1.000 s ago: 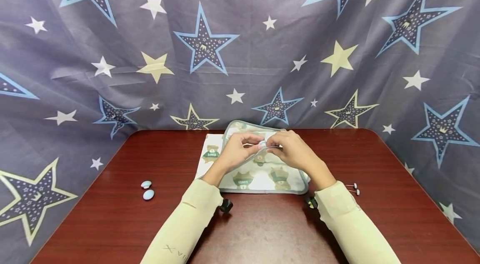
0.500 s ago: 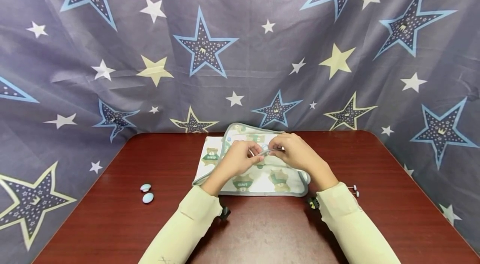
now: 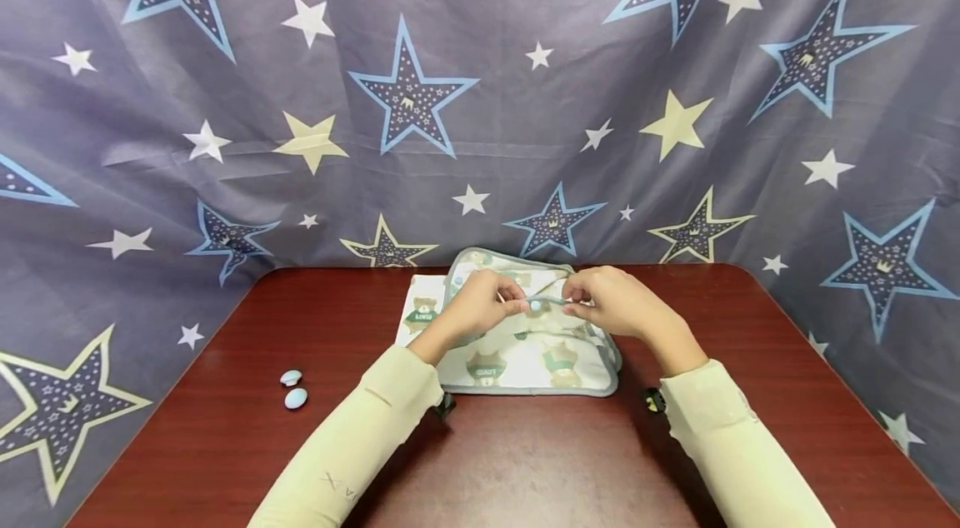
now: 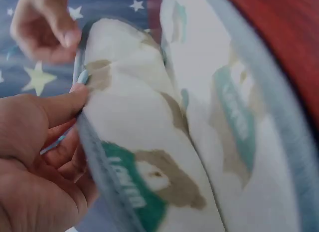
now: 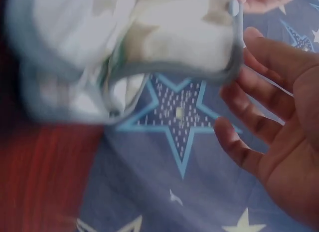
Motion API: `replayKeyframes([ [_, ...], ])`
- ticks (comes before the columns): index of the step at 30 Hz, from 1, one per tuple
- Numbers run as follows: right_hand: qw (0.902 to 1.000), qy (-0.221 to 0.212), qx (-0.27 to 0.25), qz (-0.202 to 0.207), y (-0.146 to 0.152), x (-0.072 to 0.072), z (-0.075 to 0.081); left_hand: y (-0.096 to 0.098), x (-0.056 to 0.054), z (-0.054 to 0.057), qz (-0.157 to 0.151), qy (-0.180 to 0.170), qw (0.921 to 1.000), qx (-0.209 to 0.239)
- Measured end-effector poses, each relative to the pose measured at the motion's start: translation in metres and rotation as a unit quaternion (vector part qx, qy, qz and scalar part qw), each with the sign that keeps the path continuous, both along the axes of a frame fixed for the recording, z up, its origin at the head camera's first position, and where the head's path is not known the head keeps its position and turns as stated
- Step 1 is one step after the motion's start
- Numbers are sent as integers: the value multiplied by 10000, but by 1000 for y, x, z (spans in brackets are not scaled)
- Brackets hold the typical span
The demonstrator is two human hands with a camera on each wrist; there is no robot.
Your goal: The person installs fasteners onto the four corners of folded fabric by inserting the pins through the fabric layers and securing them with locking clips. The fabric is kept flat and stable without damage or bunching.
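A folded white cloth with brown bears and grey-green edging lies at the back of the table, its upper layer lifted. My left hand pinches that layer's edge, thumb beside a light-blue button-like cap. In the left wrist view, the thumb presses close to this cap. My right hand holds the same layer farther right along the edging. In the right wrist view, the right hand's fingers lie at the cloth's corner, the lower ones spread apart. A second light-blue cap shows near the cloth's left edge.
Two loose light-blue caps, an upper one and a lower one, lie on the left of the brown table. A star-patterned curtain hangs right behind the table's back edge.
My right hand has moved to the right along the edging, away from my left hand. The light-blue cap between them now shows fully. The right sleeve now covers the white-headed pins on the right.
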State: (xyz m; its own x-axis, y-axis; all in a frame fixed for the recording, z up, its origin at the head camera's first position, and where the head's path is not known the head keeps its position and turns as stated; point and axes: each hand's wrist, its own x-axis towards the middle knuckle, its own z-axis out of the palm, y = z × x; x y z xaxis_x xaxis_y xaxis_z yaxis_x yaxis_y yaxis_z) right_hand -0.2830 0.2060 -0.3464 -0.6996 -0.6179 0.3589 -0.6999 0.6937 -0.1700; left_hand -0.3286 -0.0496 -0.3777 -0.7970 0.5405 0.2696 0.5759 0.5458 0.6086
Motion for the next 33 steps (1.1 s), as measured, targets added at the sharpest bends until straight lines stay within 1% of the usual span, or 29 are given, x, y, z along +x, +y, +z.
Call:
replayKeyframes([
  [2,9999,-11,89,-65,10,1,2,-6,-12,0,296,-216,9986,379],
  [3,9998,-37,137,-117,16,2,3,-10,-19,-1,501,-391,9955,699],
  [4,9997,-65,168,-158,21,3,4,-14,-27,-2,743,-607,9894,1091],
  [5,9995,-102,201,-218,26,4,5,-20,-35,-4,1002,-845,9797,1518],
  [6,9992,-147,239,-270,32,5,5,-25,-42,-6,1283,-1111,9660,1949],
  [7,9989,-179,283,-315,37,7,5,-31,-49,-9,1542,-1373,9493,2369],
  [8,9987,-211,328,-342,43,8,5,-37,-54,-13,1816,-1652,9297,2746],
  [9,9982,-252,391,-391,48,10,4,-43,-59,-17,2091,-1919,9114,2981],
  [10,9975,-299,463,-437,54,12,3,-50,-61,-21,2344,-2171,8965,3069],
  [11,9969,-320,540,-467,59,13,1,-55,-63,-26,2543,-2429,8838,3086],
  [12,9964,-352,615,-464,65,15,-1,-60,-65,-31,2703,-2648,8745,3035],
  [13,9956,-390,700,-477,70,18,-2,-64,-66,-36,2836,-2824,8680,2939],
  [14,9949,-426,778,-488,75,20,-4,-68,-65,-40,2933,-2977,8629,2843],
  [15,9938,-458,866,-535,80,21,-6,-71,-65,-44,2984,-3097,8595,2762],
  [17,9919,-513,1010,-583,90,25,-8,-74,-66,-50,2971,-3229,8535,2811],
  [18,9906,-554,1084,-618,95,26,-9,-75,-66,-52,2929,-3242,8528,2859],
  [23,9828,-778,1437,-866,114,33,-16,-78,-66,-55,2707,-3346,8463,3139],
  [26,9797,-961,1522,-879,123,38,-21,-78,-64,-53,2665,-3381,8490,3064],
  [28,9788,-1101,1506,-847,129,41,-23,-78,-63,-51,2669,-3349,8543,2947],
  [29,9785,-1175,1489,-812,132,43,-24,-78,-62,-51,2673,-3299,8588,2868],
  [31,9773,-1344,1450,-764,139,47,-26,-78,-61,-49,2668,-3102,8737,2632],
  [33,9762,-1481,1406,-725,145,51,-28,-77,-61,-46,2674,-2814,8914,2339],
])
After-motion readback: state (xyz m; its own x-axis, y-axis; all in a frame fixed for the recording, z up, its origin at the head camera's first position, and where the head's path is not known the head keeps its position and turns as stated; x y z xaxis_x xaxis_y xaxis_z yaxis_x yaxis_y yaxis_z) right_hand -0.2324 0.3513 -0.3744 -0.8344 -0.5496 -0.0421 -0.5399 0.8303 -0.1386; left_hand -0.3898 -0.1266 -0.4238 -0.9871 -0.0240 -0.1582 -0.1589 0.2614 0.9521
